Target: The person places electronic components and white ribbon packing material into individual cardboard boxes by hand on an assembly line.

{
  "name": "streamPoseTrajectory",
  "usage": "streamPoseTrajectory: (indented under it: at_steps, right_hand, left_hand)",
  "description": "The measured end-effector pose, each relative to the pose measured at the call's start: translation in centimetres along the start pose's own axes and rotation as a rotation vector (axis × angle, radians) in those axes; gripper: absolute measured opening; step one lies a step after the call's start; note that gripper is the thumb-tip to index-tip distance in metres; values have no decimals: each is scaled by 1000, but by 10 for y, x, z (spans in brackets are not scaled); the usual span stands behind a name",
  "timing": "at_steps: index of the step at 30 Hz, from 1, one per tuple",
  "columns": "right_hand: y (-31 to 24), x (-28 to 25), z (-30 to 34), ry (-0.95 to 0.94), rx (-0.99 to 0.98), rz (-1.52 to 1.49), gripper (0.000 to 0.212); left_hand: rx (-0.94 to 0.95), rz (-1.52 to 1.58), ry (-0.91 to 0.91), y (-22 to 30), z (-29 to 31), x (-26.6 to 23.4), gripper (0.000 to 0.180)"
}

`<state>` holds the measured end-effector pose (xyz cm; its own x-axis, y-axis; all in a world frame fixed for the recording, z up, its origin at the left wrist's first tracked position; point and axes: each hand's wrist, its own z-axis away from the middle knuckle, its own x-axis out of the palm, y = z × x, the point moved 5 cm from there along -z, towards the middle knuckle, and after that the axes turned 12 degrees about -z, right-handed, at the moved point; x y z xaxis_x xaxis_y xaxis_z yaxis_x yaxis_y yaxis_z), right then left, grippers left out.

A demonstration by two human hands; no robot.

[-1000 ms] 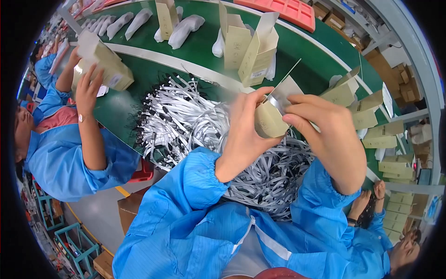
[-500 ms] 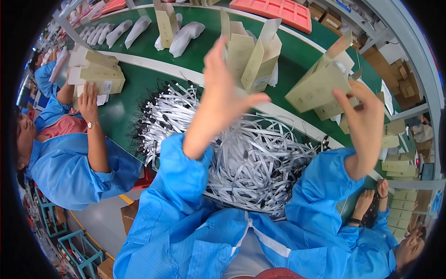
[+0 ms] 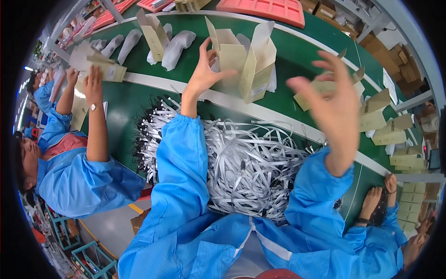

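My left hand (image 3: 204, 73) is at the left side of an open cream carton (image 3: 233, 58), its fingers and thumb spread apart; whether it touches the carton I cannot tell. Just right of that stands a second open carton (image 3: 258, 69), flaps raised. My right hand (image 3: 335, 100), blurred by motion, is in the air with fingers apart and nothing in it. Behind it another cream carton (image 3: 304, 100) is partly hidden. Below my hands lies a large heap of white flat cables (image 3: 251, 172) with black ends.
White-wrapped items (image 3: 179, 49) and an open carton (image 3: 153, 39) stand on the green belt (image 3: 297, 60). A pink tray (image 3: 265, 10) lies beyond. At left a co-worker (image 3: 88, 162) handles a carton (image 3: 107, 69). More cartons (image 3: 374, 111) and another person's hands (image 3: 371, 200) are at right.
My right hand has let go of the tilted carton and moved left. My left hand has shifted slightly left and down beside its carton. The co-worker's carton at left has moved up.
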<state>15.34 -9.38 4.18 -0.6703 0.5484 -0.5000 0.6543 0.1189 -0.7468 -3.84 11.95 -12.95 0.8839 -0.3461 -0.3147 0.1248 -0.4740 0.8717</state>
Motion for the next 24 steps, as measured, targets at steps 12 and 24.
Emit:
streamPoseTrajectory:
  at_steps: [12, 24]
  right_hand:
    - [54, 85, -32, -605, -288, -337, 73]
    - [76, 82, -28, -586, -64, -380, 76]
  left_hand:
    - [65, 201, -120, 19, 2, -9, 62]
    - [57, 183, -282, 33, 10, 2, 70]
